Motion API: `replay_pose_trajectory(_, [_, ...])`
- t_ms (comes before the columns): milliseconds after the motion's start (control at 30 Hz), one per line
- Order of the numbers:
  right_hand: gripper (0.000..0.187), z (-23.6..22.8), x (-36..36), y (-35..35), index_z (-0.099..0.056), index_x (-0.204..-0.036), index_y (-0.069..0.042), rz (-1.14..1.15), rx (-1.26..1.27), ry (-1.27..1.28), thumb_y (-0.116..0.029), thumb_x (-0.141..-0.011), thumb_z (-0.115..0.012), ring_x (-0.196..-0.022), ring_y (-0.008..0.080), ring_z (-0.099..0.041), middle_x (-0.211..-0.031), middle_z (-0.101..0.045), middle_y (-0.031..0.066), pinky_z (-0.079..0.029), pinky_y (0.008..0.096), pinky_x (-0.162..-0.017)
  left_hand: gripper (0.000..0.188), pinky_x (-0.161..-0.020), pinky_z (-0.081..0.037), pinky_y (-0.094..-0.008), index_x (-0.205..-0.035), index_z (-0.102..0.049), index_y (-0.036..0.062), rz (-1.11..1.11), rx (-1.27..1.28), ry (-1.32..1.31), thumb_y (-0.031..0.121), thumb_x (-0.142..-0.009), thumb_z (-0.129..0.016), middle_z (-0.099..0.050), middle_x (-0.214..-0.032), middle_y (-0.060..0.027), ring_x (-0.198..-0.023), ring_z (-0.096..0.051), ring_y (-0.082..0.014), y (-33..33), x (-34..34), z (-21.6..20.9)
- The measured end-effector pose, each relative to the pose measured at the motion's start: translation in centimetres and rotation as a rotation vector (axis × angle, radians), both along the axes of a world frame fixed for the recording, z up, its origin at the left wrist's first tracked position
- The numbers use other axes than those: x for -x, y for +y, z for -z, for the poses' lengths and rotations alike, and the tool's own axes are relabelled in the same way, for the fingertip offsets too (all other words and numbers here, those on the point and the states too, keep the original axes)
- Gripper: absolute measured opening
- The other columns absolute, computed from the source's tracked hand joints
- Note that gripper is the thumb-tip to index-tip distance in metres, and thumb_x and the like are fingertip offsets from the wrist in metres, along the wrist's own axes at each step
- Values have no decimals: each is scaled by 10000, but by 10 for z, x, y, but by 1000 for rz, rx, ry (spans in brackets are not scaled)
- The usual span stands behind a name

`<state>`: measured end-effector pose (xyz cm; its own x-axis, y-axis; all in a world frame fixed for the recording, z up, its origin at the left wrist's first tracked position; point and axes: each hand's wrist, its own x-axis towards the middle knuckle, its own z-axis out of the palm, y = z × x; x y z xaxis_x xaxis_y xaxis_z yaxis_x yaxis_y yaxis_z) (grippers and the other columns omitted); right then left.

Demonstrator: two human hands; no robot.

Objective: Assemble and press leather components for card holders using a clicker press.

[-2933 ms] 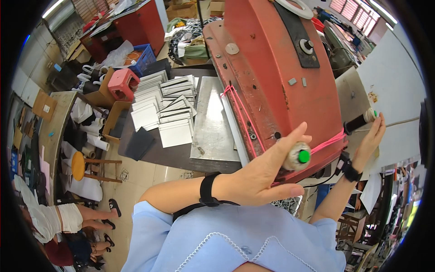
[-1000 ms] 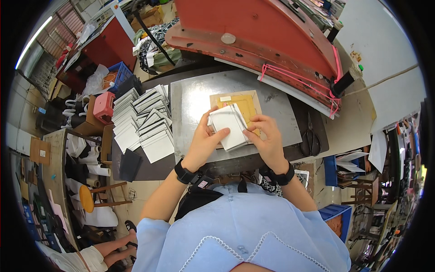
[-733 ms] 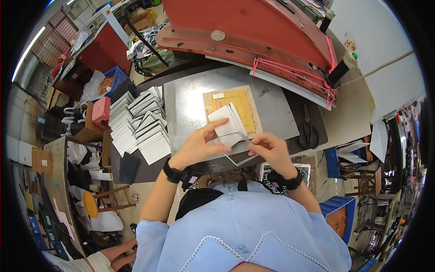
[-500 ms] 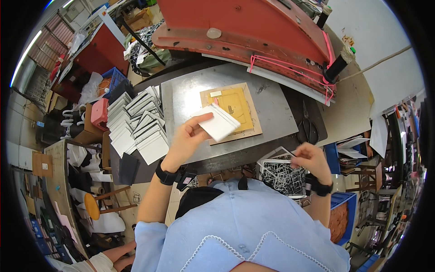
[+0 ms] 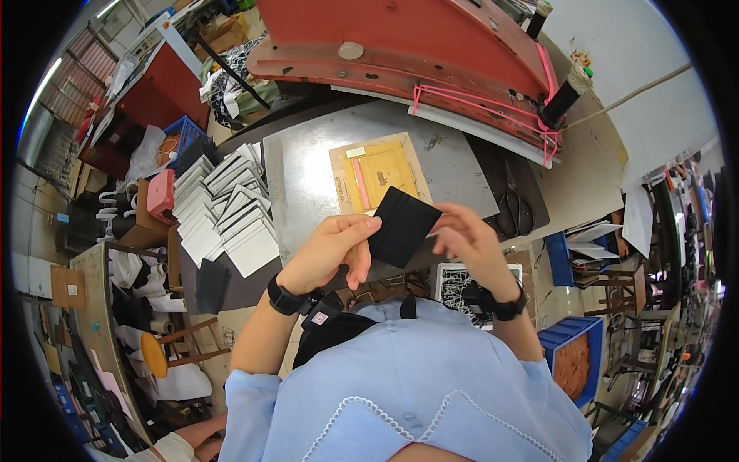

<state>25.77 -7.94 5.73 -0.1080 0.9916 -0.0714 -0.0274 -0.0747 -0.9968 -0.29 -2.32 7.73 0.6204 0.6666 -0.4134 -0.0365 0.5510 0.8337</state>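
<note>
My left hand (image 5: 336, 245) pinches the left edge of a flat black leather-like panel (image 5: 402, 228), with faint pocket lines across it. At the panel's right edge is my right hand (image 5: 471, 245), its fingers apart and slightly blurred; whether they touch the panel is hard to tell. Just beyond the panel, a yellow die plate (image 5: 394, 171) on a pale wooden board (image 5: 336, 171) lies on the metal sheet (image 5: 296, 173). Below my right hand stands a white tray (image 5: 514, 269) of thin frame-like offcuts, partly covered by my wrist.
Overlapping white panels with dark edges (image 5: 254, 252) lie left of the metal sheet, a dark piece (image 5: 211, 286) near them. A red press (image 5: 400, 38) spans the far side. Scissors (image 5: 514, 208) lie at the right. A blue crate (image 5: 548, 339) stands at the lower right.
My left hand held a white-faced piece; the panel in it now shows a black face. My right hand has left the tray, where it held a thin offcut, and moved up to the panel.
</note>
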Motion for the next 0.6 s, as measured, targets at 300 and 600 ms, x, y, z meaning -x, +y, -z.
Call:
replay_pose_trajectory(300, [273, 21, 63, 20, -568, -1166, 69, -63, 40, 222, -148, -1003, -590, -756, 169, -707, -934, -696, 132, -545, 238, -642, 347, -570, -438, -185, -1168, -609, -13, -478, -394, 228, 298, -1019, -570, -599, -718, -12, -606, -550, -55, -27, 49, 26])
replay_pose_trajectory(600, [290, 37, 113, 18, -534, -1248, 66, -288, 159, 143, -109, -1017, -540, -905, 192, -705, -1068, -689, 147, -565, 268, -765, 325, -698, -515, -210, -1251, -569, -7, -606, -335, 104, 99, -956, -656, -705, -976, -57, -825, -619, -53, -66, 86, 38])
